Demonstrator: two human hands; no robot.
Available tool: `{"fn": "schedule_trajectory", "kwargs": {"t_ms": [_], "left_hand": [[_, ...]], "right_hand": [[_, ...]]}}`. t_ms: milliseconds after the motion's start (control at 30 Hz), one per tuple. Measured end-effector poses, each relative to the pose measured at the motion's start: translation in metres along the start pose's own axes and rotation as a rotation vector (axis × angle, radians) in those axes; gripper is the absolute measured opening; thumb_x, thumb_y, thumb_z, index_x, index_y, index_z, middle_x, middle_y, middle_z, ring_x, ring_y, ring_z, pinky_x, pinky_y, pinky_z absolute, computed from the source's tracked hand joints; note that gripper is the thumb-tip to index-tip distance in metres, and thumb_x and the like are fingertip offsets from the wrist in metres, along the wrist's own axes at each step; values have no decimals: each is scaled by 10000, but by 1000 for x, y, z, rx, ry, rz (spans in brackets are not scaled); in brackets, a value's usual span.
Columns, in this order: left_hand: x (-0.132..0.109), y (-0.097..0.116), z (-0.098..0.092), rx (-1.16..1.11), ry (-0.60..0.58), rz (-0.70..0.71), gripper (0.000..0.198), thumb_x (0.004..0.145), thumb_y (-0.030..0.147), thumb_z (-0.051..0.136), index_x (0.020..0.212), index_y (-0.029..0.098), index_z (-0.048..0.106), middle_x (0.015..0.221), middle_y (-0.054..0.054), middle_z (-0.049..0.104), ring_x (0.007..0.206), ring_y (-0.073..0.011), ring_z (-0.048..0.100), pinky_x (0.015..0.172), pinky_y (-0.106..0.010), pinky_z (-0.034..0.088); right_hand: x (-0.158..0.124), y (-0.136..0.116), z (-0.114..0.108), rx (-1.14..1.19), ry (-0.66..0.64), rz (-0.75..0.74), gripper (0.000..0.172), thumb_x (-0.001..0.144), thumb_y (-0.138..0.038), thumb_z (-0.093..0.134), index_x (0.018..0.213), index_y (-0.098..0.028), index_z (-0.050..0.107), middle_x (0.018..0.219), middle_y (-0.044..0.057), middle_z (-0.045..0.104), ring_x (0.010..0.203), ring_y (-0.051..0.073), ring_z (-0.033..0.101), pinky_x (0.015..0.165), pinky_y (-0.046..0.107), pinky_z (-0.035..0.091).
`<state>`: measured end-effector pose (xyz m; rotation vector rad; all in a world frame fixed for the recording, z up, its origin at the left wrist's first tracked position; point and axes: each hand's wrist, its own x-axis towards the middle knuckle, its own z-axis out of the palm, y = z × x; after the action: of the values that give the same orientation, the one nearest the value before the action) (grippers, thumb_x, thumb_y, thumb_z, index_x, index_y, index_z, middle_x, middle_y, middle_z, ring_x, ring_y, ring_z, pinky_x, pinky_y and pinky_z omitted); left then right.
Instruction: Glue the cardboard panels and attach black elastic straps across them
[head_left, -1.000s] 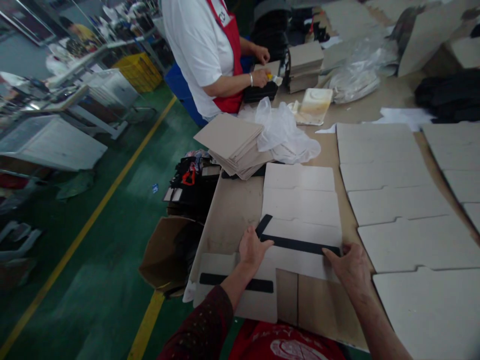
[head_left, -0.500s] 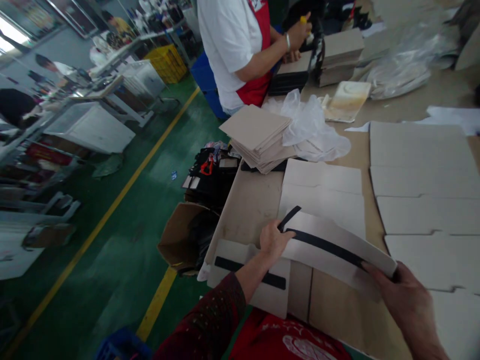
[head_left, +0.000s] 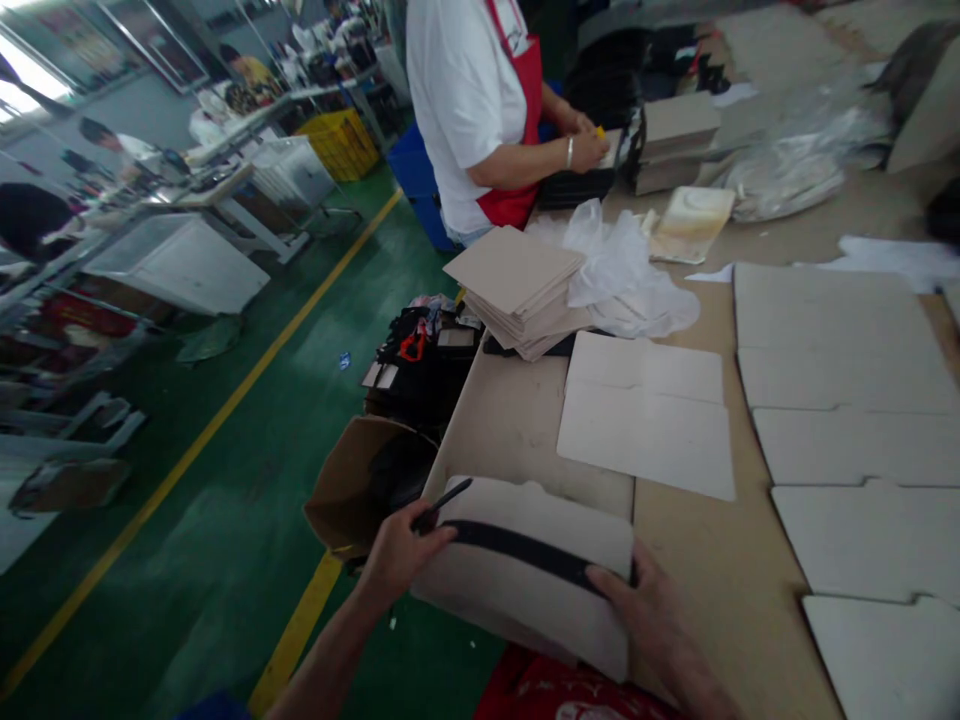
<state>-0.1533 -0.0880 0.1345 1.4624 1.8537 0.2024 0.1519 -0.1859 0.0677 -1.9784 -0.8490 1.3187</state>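
Observation:
I hold a pale grey card panel [head_left: 525, 590] with a black strip [head_left: 525, 552] running across it, lifted near the table's front edge and bowed upward. My left hand [head_left: 401, 555] grips its left end, thumb on the strip's loose tip. My right hand [head_left: 645, 610] grips its right end, fingers curled over the edge. Two similar blank panels [head_left: 646, 415] lie overlapping on the table just beyond.
A column of blank panels [head_left: 847, 400] lies at the right. A stack of card squares [head_left: 517, 285] and a crumpled plastic bag [head_left: 622, 270] sit further back. A person in a red apron [head_left: 487, 110] works at the far end. An open carton [head_left: 360, 480] stands on the green floor at left.
The striped panel has been lifted off the overlapping row and pulled toward me and to the left. Both hands moved with it. The co-worker's hand came back down to the table.

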Motion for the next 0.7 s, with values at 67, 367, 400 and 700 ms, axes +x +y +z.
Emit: {"fn": "schedule_trajectory", "kwargs": {"t_ms": [67,367,400,700], "left_hand": [[2,-45,-1,88,-13,-134,505,683,502,668,1036,141,696,932,-52,718,906,-274,665,785,-316,483],[39,-3,27,318,59,-16,358,909,465,508,1083,205,682,1067,-75,733,1040,-274,673,898,-336,481],[47,20,40,301,11,60,298,932,394,502,1075,212,689,1081,-67,736,1045,-249,671,922,-318,469],[102,147,151,376,-120,306,613,886,51,473,1486,167,419,1551,-116,438,1382,-212,466,1138,-291,349]], "right_hand": [[-3,18,33,-109,-97,6,425,722,-371,627,1103,-183,626,985,90,749,915,260,694,798,342,532],[68,29,-54,-341,539,-422,484,902,-541,479,1205,-169,531,1110,160,592,966,282,589,858,452,510],[82,28,-72,-387,603,-451,503,904,-534,471,1228,-154,521,1158,183,573,1035,302,571,898,474,494],[143,47,-103,-741,557,-423,555,955,-428,387,1318,-21,487,1317,278,557,1251,365,496,1071,547,346]]}}
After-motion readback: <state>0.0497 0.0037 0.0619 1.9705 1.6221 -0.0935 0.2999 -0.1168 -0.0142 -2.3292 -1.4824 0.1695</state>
